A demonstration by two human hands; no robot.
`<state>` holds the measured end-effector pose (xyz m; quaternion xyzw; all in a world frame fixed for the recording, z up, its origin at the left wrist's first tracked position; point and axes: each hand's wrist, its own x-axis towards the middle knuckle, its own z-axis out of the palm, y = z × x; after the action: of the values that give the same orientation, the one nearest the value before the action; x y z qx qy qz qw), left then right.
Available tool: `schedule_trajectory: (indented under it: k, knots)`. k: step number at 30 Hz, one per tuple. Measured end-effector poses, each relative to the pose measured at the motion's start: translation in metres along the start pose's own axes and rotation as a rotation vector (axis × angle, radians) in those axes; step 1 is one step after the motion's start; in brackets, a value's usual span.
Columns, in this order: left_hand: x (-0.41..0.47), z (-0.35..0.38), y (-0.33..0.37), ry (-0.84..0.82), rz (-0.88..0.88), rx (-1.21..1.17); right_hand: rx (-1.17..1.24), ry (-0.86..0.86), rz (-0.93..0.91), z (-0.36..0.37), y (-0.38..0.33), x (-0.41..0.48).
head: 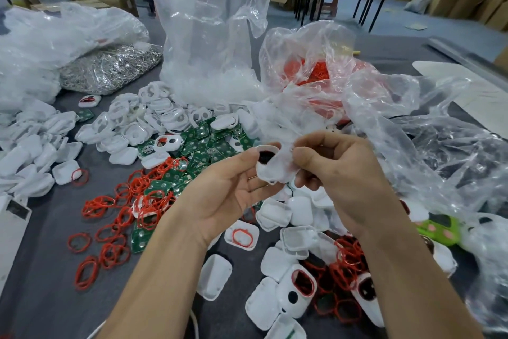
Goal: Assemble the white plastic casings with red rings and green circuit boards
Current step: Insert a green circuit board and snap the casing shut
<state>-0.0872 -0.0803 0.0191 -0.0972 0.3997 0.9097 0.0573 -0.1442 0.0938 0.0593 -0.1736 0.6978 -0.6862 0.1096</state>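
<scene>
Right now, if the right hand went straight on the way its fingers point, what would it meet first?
The right hand points leftward, so first the white casing it pinches, then probably the left hand gripping the casing's other end; depth is unclear.

Table [41, 270]: grey top, cluttered
Far side: clear plastic bags [209, 36]; bag of shiny metal parts [110, 66] at far left
Middle: white casings [132, 124] heaped; green circuit boards [203, 143] beside them
Near left: red rings [110, 228] scattered
Near right: more casings mixed with rings
</scene>
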Motion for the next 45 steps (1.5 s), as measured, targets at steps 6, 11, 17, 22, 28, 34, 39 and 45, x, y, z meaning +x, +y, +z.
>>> schedule_trajectory:
  k: [6, 11, 17, 22, 28, 34, 39, 45]
  knots:
    - [-0.003, 0.000, 0.001, -0.046, 0.008, -0.100, 0.120, 0.073, 0.075, 0.000, 0.005, -0.001]
    - [-0.001, -0.001, -0.001, -0.098, 0.055, -0.091, 0.178, 0.178, 0.120, 0.006, 0.006, 0.000]
    - [0.000, 0.002, -0.005, -0.122, 0.148, -0.073, 0.213, 0.223, 0.038, 0.010, 0.009, -0.003]
    - [0.001, 0.005, -0.007, -0.108, 0.161, -0.014, 0.164, 0.144, 0.032, 0.016, 0.013, -0.003]
    - [0.002, 0.006, -0.007, -0.092, 0.143, -0.002, 0.097, 0.124, 0.035, 0.015, 0.013, -0.004]
    - [0.002, 0.005, -0.007, -0.112, 0.143, 0.046, -0.128, 0.231, -0.027, 0.015, 0.018, -0.003]
    - [0.003, 0.005, -0.008, -0.129, 0.141, 0.013, -0.281, 0.331, -0.130, 0.024, 0.020, -0.007]
    - [0.002, 0.006, -0.008, -0.135, 0.145, 0.020, -0.379, 0.419, -0.195, 0.029, 0.019, -0.011]
